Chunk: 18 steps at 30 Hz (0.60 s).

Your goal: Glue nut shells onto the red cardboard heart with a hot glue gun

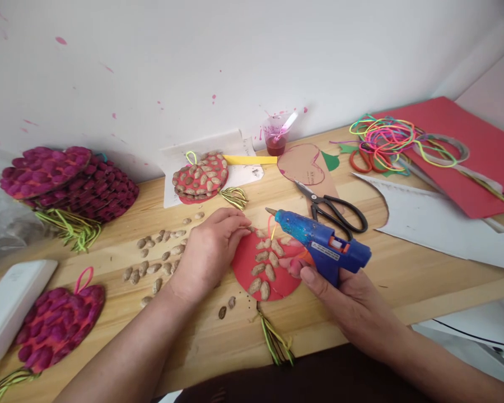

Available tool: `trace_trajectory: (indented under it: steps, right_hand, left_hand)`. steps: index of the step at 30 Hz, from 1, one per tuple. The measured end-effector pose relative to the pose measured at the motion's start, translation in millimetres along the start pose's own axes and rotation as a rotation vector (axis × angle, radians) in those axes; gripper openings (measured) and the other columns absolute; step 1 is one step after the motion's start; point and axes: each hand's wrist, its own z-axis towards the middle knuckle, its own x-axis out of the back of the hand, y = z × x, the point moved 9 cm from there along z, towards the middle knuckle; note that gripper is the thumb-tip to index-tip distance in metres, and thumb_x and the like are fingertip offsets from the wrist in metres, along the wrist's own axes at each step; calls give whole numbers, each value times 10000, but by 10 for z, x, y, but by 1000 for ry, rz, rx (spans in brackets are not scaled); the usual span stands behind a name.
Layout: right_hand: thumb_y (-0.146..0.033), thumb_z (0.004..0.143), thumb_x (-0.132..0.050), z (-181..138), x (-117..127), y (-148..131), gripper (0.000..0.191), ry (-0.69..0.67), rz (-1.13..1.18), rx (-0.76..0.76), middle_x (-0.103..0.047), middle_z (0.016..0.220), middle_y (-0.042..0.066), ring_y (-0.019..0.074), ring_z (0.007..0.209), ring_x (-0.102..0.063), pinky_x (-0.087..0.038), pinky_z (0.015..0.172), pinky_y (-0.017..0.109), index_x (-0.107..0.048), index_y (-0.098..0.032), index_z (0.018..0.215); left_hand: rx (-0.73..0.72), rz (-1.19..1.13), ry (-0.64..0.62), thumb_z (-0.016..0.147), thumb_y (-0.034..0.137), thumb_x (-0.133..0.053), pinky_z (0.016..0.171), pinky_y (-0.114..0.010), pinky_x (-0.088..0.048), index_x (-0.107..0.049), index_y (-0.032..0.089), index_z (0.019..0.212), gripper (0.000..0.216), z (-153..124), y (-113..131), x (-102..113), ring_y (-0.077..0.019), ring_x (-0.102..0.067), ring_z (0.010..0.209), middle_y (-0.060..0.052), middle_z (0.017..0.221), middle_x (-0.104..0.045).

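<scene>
While the left hand (210, 252) lay palm-down over the upper left edge of the red disc (242, 264), its fingers close together and curved down onto the card, it could not be told whether the fingertips pinched anything there. The right hand (340, 294) was wrapped tight around the grip of the blue glue gun (323, 243), whose nozzle pointed left, above the disc's upper edge. The disc lay flat on the wooden table (403, 268) between the two hands, partly covered with rows of peanuts (266, 263), and a green and yellow tassel (277, 341) trailed from its near edge. Loose peanuts (157, 257) were scattered just left of the left hand. Black scissors (331, 211) lay just behind the glue gun. Purple-painted pieces (67, 179) were stacked at the far left by the wall, and another purple piece (54, 324) lay at the near left.
</scene>
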Motion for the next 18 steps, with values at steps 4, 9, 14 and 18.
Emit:
trace_trajectory:
  steps: [4, 9, 14, 18]
  right_hand:
    - [-445, 959, -623, -5, 14, 17, 255, 4, -18, -2, -788, 1114, 21, 248, 1058, -731, -573, 1028, 442, -744, -306, 1136]
    - [-436, 959, -622, -6, 5, -5, 326, -2, 5, 7, -774, 1185, 23, 265, 1102, -724, -567, 1040, 460, -700, -326, 1256]
    - [-425, 957, -629, -21, 20, 14, 341, 11, 0, 3, -782, 1143, 34, 268, 1144, -709, -554, 1057, 456, -685, -316, 1276]
    - [-417, 963, -623, -19, 13, 24, 306, 6, 6, 3, -783, 1115, 22, 245, 1103, -720, -568, 1036, 426, -690, -323, 1247]
  left_hand:
    - [-35, 47, 0, 951, 191, -597, 842, -288, -586, -762, 225, 908, 174, -6, 49, -39, -181, -717, 945, -44, 1082, -748]
    - [-49, 67, 14, 940, 155, -594, 796, -272, -573, -758, 213, 882, 183, -8, 66, -73, -170, -709, 893, -39, 1033, -747]
    - [-21, 66, 19, 927, 143, -606, 783, -258, -564, -761, 213, 859, 183, -7, 42, -80, -161, -705, 872, -28, 1009, -745]
    - [0, 51, 7, 925, 149, -599, 777, -268, -564, -767, 218, 861, 193, -4, 24, -89, -164, -706, 866, -29, 1007, -744]
